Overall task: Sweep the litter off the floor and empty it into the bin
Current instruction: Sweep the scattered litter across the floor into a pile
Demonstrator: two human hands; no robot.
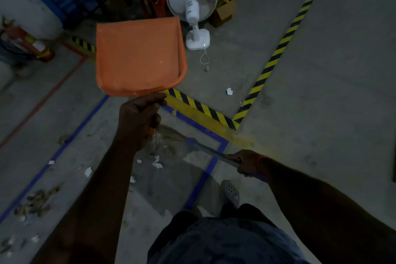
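My left hand [138, 120] grips the handle of an orange dustpan [139, 55], held up in the air in front of me with nothing visible in its tray. My right hand [246, 162] grips the blue handle of a broom [201, 146], whose bristles lie on the floor below my left hand. White paper scraps [157, 162] lie on the floor near the bristles, with more [88, 171] to the left and one [229, 91] farther ahead. A pile of brownish litter [36, 201] sits at the left. No bin is in view.
A white standing fan [194, 9] stands ahead, with a cardboard box [224, 12] behind it. Yellow-black hazard tape [276, 58] and blue tape [205, 173] mark the concrete floor. A red fire extinguisher [27, 42] lies at the left. My foot [231, 192] is below the broom.
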